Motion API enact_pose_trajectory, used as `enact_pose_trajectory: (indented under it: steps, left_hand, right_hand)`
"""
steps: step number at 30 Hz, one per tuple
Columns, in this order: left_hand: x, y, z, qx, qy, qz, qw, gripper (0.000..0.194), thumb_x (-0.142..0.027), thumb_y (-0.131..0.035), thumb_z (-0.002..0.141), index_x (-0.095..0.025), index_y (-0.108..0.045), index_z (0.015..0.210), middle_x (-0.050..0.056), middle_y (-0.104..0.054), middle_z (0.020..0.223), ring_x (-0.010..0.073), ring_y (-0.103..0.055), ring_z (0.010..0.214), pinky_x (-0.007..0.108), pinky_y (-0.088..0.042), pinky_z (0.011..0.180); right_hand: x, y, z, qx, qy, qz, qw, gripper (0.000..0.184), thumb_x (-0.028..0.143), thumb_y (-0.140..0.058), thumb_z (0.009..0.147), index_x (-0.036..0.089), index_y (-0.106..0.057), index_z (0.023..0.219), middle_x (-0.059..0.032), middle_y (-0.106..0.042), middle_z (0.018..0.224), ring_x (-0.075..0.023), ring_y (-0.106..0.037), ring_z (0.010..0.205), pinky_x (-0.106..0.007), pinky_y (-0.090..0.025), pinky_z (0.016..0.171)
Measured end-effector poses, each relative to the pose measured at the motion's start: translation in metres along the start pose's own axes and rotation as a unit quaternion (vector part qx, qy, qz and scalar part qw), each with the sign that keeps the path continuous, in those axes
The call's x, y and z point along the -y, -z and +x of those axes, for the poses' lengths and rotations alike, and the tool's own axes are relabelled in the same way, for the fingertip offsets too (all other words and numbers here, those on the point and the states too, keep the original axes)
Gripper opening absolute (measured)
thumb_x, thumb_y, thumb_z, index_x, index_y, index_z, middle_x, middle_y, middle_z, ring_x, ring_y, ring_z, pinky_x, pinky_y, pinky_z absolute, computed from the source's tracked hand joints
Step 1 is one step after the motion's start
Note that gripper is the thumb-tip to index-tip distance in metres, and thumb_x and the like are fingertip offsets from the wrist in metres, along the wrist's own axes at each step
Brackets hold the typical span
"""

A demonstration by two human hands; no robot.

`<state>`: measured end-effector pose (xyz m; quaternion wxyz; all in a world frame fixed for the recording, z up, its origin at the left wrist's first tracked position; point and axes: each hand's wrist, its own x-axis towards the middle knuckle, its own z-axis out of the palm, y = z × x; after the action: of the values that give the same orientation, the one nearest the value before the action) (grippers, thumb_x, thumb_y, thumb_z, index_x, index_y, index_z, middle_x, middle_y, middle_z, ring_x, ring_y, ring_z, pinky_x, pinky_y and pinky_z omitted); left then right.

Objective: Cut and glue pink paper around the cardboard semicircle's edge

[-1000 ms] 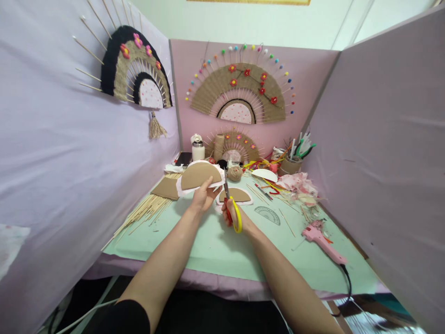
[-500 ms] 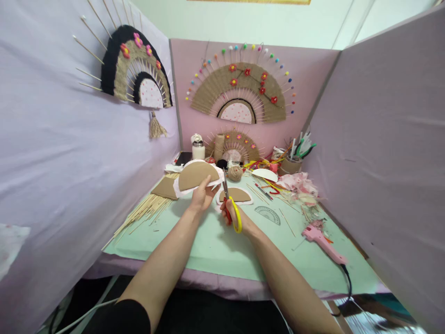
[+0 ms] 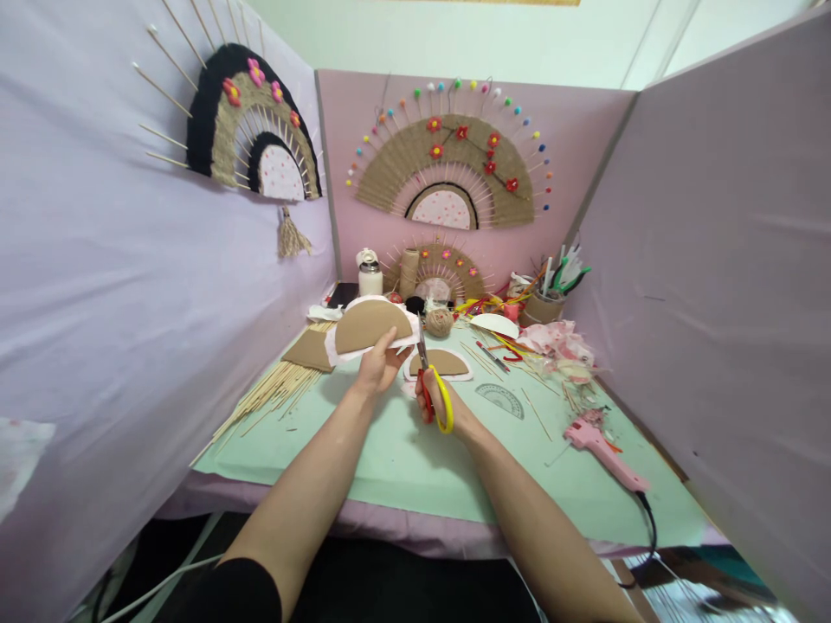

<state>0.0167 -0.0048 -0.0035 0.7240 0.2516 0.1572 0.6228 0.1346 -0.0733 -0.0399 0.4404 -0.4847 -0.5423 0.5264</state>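
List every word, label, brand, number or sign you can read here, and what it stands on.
None can be read.
Protractor: fine markings, too small to read.
Scissors, bottle, glue gun, pen: no lettering can be made out.

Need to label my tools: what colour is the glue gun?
The glue gun is pink, seen best in the head view.

A black sleeve (image 3: 250, 587) covers the upper part of the left arm; it is plain and short, and its hem curves smoothly around the arm, leaving the forearm uncovered. The right forearm (image 3: 519, 502) is bare too. Both the left hand (image 3: 382, 367) and the right hand (image 3: 434, 400) are bare, with slender fingers. Plain black clothing (image 3: 415, 584) covers the body at the bottom of the view.
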Motion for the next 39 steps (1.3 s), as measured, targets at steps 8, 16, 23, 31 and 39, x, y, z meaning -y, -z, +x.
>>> enact_pose_trajectory:
  steps: [8,16,23,31,39]
  left_hand:
    - [-0.0002,-0.0024,-0.0016,0.0,-0.006,-0.009,1.0,0.029,-0.013,-0.067,0.072,-0.023,-0.064,0.099,0.0,-0.069,0.091,0.0129,-0.062,0.082,0.03,-0.048,0.077]
    - [0.0001,-0.0019,-0.0007,-0.003,-0.007,-0.003,1.0,0.025,-0.015,-0.067,0.072,-0.022,-0.064,0.096,0.0,-0.07,0.087,0.0127,-0.062,0.08,0.029,-0.048,0.078]
    - [-0.0001,-0.0029,-0.0005,-0.011,-0.002,0.0,1.0,0.025,-0.015,-0.068,0.072,-0.022,-0.065,0.096,0.0,-0.07,0.088,0.0131,-0.063,0.081,0.03,-0.047,0.08]
    - [0.0003,-0.0028,-0.0007,-0.005,-0.006,-0.01,1.0,0.027,-0.012,-0.068,0.071,-0.021,-0.064,0.096,0.0,-0.07,0.087,0.0128,-0.062,0.081,0.03,-0.047,0.081]
    - [-0.0013,-0.0055,-0.002,-0.013,-0.003,-0.003,1.0,0.027,-0.016,-0.066,0.074,-0.022,-0.064,0.1,0.0,-0.07,0.088,0.013,-0.063,0.079,0.031,-0.047,0.081]
  right_hand:
    - [0.0025,0.0019,-0.0022,-0.011,0.014,-0.05,0.999,0.064,0.082,-0.022,0.072,0.021,-0.039,0.066,0.0052,-0.039,0.043,-0.0091,-0.04,0.031,-0.022,-0.032,0.033]
    - [0.0027,0.004,-0.0034,-0.017,0.025,-0.11,0.994,0.061,0.077,-0.017,0.078,0.021,-0.038,0.063,0.0052,-0.038,0.036,-0.0095,-0.04,0.029,-0.021,-0.031,0.033]
    - [0.008,0.003,-0.0063,-0.038,0.008,-0.125,0.991,0.056,0.073,-0.026,0.08,0.021,-0.038,0.061,0.0049,-0.038,0.034,-0.0097,-0.038,0.027,-0.021,-0.029,0.032]
    - [0.0082,0.0038,-0.0059,-0.04,0.004,-0.107,0.993,0.052,0.071,-0.033,0.079,0.021,-0.038,0.062,0.0061,-0.036,0.037,-0.0099,-0.038,0.027,-0.022,-0.028,0.03]
    - [0.005,0.0051,-0.0052,-0.035,0.015,-0.106,0.994,0.058,0.076,-0.029,0.076,0.021,-0.041,0.064,0.0049,-0.038,0.034,-0.01,-0.038,0.027,-0.022,-0.027,0.033]
